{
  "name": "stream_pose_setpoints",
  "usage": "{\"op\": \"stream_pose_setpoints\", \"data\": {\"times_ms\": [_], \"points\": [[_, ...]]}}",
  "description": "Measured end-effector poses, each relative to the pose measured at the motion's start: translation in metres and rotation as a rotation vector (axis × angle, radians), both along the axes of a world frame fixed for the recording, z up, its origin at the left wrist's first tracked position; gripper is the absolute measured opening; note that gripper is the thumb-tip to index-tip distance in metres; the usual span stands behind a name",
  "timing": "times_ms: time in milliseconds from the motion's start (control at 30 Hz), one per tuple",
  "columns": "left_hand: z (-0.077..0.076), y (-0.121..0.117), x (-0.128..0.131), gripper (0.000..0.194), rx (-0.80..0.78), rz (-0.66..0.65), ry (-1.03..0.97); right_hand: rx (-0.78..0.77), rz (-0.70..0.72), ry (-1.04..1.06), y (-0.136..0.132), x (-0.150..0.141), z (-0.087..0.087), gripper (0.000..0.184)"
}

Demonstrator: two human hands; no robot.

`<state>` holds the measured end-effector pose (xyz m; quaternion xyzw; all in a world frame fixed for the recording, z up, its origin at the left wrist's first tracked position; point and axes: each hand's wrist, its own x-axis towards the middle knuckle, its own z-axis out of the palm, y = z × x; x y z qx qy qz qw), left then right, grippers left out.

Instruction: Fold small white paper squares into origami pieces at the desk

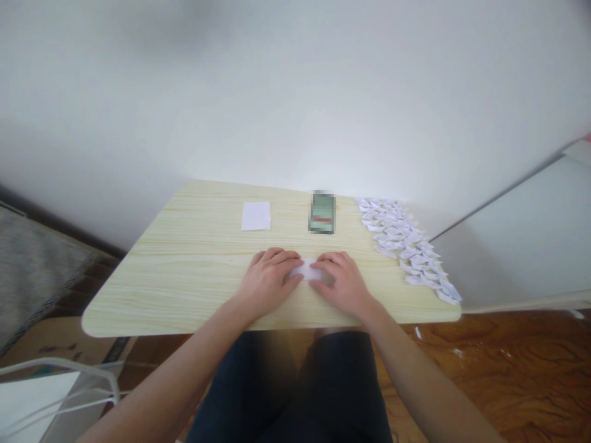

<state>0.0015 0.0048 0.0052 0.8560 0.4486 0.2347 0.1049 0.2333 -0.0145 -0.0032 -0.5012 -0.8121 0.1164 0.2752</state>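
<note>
A small white piece of paper [305, 269] lies on the light wooden table [184, 271], near its front edge. My left hand [268, 275] presses on the paper's left side with bent fingers. My right hand [340, 280] presses on its right side the same way. Most of the paper is hidden under my fingers.
A stack of white paper squares [255, 216] sits at the back of the table. A blurred green and red object [322, 213] lies to its right. Several folded white paper shapes [406, 246] cover the table's right edge. A white wall stands behind; wooden floor lies below.
</note>
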Motion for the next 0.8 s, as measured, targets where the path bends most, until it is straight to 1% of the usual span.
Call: {"op": "stream_pose_setpoints", "data": {"times_ms": [133,333,467,567,700,800], "points": [[0.004,0.021,-0.002,0.029,-0.017,-0.036,0.034,0.01,0.011,-0.046,0.016,0.001,0.0,0.025],[0.007,0.058,-0.001,0.025,-0.007,-0.113,0.035,0.027,-0.013,-0.082,0.048,-0.004,0.003,0.023],[0.005,0.079,-0.002,0.024,-0.025,-0.157,-0.008,-0.014,0.07,-0.079,0.066,-0.006,0.011,0.031],[-0.001,0.093,-0.007,0.024,-0.079,-0.19,-0.101,-0.05,0.124,-0.064,0.076,-0.008,0.016,0.039],[-0.007,0.105,-0.018,0.025,-0.178,-0.199,-0.218,-0.056,0.166,-0.014,0.085,-0.011,0.017,0.042],[-0.004,0.105,-0.023,0.024,-0.225,-0.204,-0.239,-0.031,0.184,0.048,0.089,-0.014,0.013,0.04]]}}
